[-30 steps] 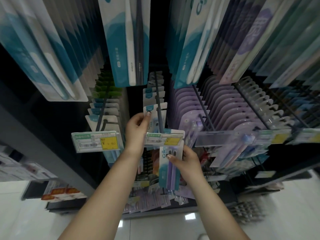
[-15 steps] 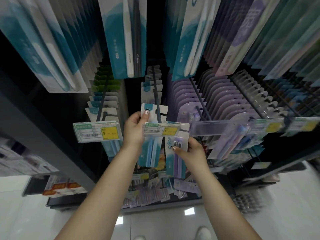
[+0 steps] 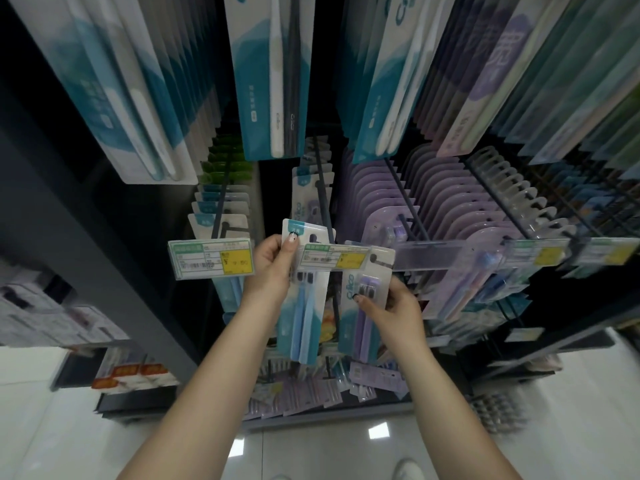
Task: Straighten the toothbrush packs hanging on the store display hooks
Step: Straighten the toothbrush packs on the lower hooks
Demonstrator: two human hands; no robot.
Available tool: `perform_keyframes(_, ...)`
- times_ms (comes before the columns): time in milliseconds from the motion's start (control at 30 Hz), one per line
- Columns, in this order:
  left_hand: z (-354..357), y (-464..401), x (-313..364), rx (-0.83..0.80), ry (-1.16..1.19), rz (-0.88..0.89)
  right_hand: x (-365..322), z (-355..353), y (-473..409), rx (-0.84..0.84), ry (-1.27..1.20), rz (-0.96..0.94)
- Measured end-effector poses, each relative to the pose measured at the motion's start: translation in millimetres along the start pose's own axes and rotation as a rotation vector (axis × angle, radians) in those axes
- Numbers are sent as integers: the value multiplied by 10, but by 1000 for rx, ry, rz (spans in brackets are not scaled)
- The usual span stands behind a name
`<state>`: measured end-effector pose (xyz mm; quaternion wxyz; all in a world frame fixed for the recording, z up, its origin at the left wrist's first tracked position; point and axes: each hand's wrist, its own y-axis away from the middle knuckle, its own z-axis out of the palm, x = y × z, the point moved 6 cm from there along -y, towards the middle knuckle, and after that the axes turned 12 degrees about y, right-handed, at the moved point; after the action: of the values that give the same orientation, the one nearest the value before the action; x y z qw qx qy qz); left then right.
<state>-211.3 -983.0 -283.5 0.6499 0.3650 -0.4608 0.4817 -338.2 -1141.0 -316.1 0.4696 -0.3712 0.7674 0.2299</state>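
Observation:
My left hand (image 3: 275, 265) pinches the top corner of a blue toothbrush pack (image 3: 303, 317) that hangs at the front of the middle display hook (image 3: 322, 188). My right hand (image 3: 398, 306) grips the side of a purple toothbrush pack (image 3: 360, 306) just right of it, below the hook's price tag (image 3: 334, 256). The purple pack's top sits beside the tag, tilted slightly right. More packs (image 3: 304, 188) hang further back on the same hook.
A second price tag (image 3: 213, 258) juts out at the left. Rows of purple packs (image 3: 433, 202) fill the hooks at right. Large teal packs (image 3: 273, 74) hang overhead. Lower shelves with small packs (image 3: 311, 386) and a white floor (image 3: 311, 455) lie below.
The blue pack has come forward and hangs lower in my left hand. My right hand has raised the purple pack up beside the price tag.

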Motion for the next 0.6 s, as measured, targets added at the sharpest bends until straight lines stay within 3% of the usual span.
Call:
perform_keyframes(300, -134, 68, -37, -57, -74, -72, 40, 142, -49, -1, 10, -21)
perform_keyframes(500, -426, 202, -104, 53, -88, -146, 12, 163, -56, -2, 13, -12)
perform_keyframes(600, -618, 298, -47, 106, -92, -79, -27, 173, -57, -10, 19, -11)
